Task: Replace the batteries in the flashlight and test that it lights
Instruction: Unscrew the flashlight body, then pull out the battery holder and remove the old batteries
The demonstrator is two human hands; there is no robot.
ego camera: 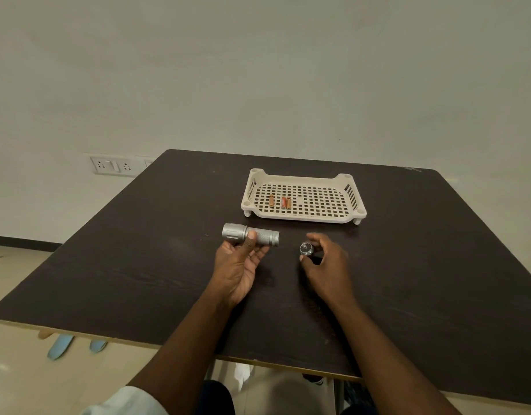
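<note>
Left hand (239,265) gripping silver flashlight (250,234) body, thumb over barrel, right hand (325,262) pinching tail cap (306,248) just beside it, batteries (283,202) in tray (303,217) beyond

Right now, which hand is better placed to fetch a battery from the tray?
The right hand: it only pinches the small tail cap and is nearer the tray. The left hand holds the flashlight.
</note>
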